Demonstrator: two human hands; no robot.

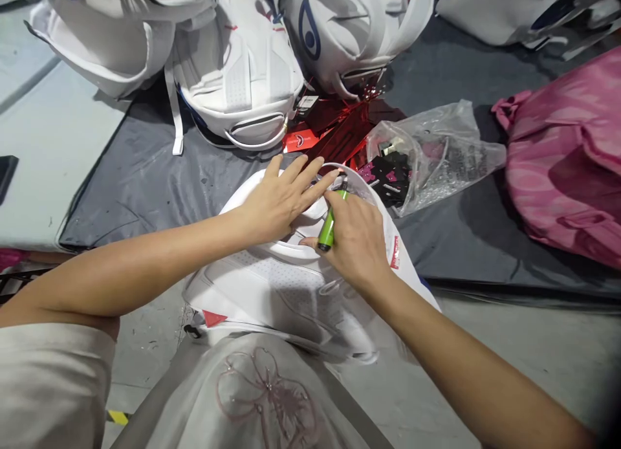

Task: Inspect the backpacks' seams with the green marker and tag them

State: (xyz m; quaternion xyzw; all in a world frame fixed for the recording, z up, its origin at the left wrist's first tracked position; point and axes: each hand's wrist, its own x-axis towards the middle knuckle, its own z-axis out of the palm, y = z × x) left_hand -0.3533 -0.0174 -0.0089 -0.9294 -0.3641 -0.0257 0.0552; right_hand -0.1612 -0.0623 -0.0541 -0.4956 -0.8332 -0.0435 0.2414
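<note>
A white backpack (301,287) with a rounded open top leans across my lap and the table edge. Over that opening my left hand (279,200) lies with fingers stretched out, pressing on the white fabric. My right hand (356,239) is closed around a green tube-shaped tool with black ends (327,226), its upper end pointing away from me into the opening. The tool's far tip sits near my left index finger, so I cannot tell exactly what it touches. A small red tag (395,253) shows on the backpack's right side.
Several white backpacks (242,67) crowd the back of the dark covered table (126,190). Red foil pieces (339,129) and a clear plastic bag (446,158) with black and pink tags lie beyond my hands. A pink backpack (567,158) stands at the right.
</note>
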